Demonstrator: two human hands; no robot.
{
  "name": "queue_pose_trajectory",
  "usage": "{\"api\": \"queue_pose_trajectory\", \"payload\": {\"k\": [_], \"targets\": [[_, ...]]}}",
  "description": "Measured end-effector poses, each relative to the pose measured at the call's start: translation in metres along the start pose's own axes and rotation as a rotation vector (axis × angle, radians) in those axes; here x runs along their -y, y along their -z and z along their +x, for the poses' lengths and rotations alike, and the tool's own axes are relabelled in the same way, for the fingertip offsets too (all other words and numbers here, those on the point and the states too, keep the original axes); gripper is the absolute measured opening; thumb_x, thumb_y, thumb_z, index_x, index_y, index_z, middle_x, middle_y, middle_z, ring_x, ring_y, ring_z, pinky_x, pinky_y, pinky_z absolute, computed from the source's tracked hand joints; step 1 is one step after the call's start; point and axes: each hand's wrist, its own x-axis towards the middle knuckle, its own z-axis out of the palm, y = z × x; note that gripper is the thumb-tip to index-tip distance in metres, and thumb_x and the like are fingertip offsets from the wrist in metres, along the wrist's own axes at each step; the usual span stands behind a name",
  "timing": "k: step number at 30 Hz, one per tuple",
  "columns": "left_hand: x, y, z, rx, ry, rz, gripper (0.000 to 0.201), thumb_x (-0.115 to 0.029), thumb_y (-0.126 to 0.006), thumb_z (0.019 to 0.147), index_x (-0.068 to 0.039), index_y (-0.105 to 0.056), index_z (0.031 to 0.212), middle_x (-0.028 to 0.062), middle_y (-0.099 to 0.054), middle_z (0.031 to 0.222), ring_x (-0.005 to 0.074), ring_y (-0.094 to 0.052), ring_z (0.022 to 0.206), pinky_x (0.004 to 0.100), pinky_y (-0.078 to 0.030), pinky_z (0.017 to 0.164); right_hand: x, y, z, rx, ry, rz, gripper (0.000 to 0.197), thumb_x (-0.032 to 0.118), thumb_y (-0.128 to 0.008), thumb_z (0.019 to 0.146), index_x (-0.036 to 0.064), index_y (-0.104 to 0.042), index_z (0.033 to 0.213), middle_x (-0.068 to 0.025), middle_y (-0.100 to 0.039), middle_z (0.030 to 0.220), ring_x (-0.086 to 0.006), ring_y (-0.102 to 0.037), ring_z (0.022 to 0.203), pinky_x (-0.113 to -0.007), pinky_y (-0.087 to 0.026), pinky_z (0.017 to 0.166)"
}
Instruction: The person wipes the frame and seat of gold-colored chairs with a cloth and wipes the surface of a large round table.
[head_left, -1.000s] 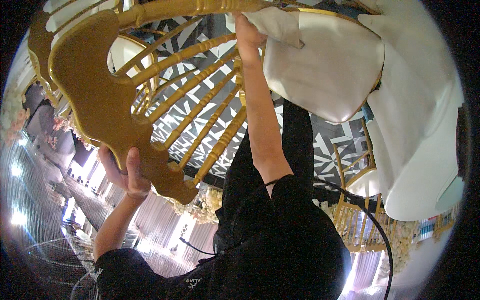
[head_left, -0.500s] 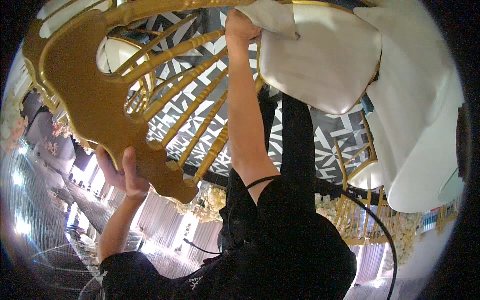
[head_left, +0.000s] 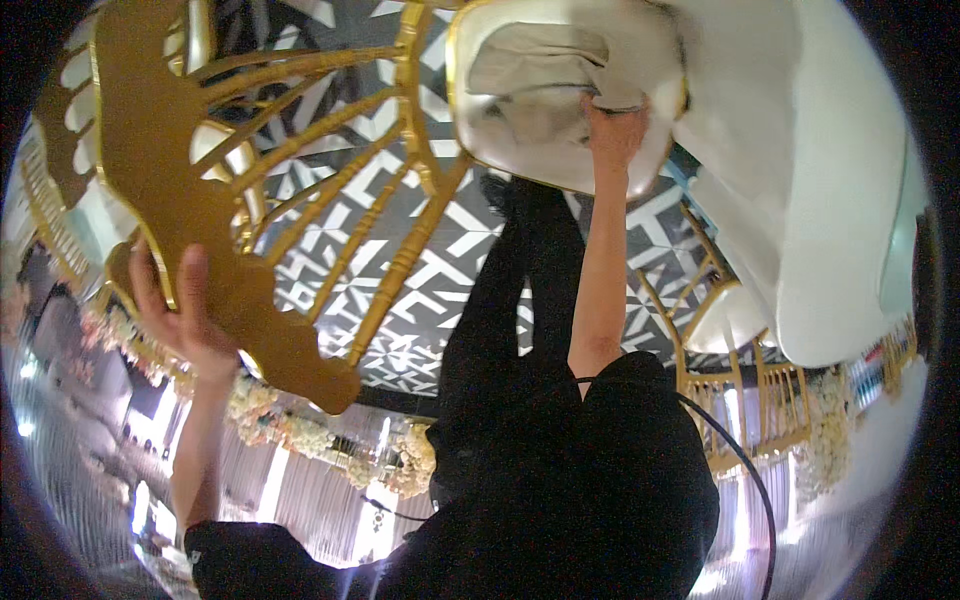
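A gold chair with a broad, scalloped backrest rail (head_left: 150, 150) and thin turned spindles (head_left: 340, 155) leans across the left side. My left hand (head_left: 185, 315) grips the lower edge of that rail, its thumb and fingers around it. To the right is the chair's white padded seat (head_left: 490, 140), edged in gold. My right hand (head_left: 615, 135) presses a light grey cloth (head_left: 540, 55) against the seat. Much of the cloth lies spread and creased beyond the fingers, which it partly covers.
A white-draped table (head_left: 840, 180) stands close on the right. Below it is another gold chair with a white seat (head_left: 725, 318). More gold chairs line the far left. Pale flowers (head_left: 410, 455) run behind me, and the floor (head_left: 400, 275) is patterned black and white.
My right hand has moved right and down, from the seat's back edge onto its middle, taking the cloth along. The chair and my left hand have shifted left in view.
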Motion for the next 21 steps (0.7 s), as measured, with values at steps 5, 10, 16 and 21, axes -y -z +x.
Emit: {"api": "queue_pose_trajectory", "payload": {"k": [5, 10, 16, 21], "targets": [[0.010, 0.004, 0.008, 0.008, -0.001, 0.087, 0.039, -0.017, -0.062, 0.087, 0.005, -0.054, 0.118, 0.0138, -0.053, 0.118, 0.0174, -0.054, 0.102, 0.0285, -0.044, 0.088, -0.038, 0.049, 0.000, -0.523, 0.052, -0.396, 0.080, 0.047, -0.068, 0.075, 0.0131, -0.033, 0.139, -0.0237, -0.035, 0.135, -0.0436, -0.040, 0.117, -0.054, -0.031, 0.098], [0.027, 0.012, 0.014, 0.138, -0.176, 0.219, 0.036, -0.018, -0.056, 0.090, 0.004, -0.055, 0.118, 0.0136, -0.050, 0.122, 0.0180, -0.053, 0.105, 0.0287, -0.044, 0.088, -0.046, -0.026, -0.006, -0.485, 0.351, -0.837, 0.070, 0.054, -0.057, 0.080, 0.0149, -0.039, 0.135, -0.0214, -0.040, 0.131, -0.0382, -0.040, 0.118, -0.051, -0.032, 0.098], [0.020, 0.015, 0.005, 0.129, -0.044, 0.101, 0.040, -0.017, -0.055, 0.090, 0.002, -0.048, 0.125, 0.0127, -0.054, 0.118, 0.0159, -0.055, 0.099, 0.0272, -0.046, 0.081, -0.019, -0.074, 0.007, 0.136, 1.126, -0.756, 0.055, 0.045, -0.052, 0.085, 0.0136, -0.044, 0.130, -0.0211, -0.046, 0.124, -0.0369, -0.042, 0.115, -0.049, -0.032, 0.095], [0.013, 0.010, 0.003, 0.118, -0.014, 0.158, 0.041, -0.020, -0.054, 0.090, 0.003, -0.048, 0.123, 0.0125, -0.055, 0.115, 0.0188, -0.054, 0.099, 0.0283, -0.045, 0.082, -0.015, 0.025, 0.113, -0.577, 0.280, -0.594, 0.044, 0.037, -0.048, 0.089, 0.0125, -0.048, 0.126, -0.0209, -0.051, 0.117, -0.0358, -0.044, 0.112, -0.048, -0.033, 0.093]]}}
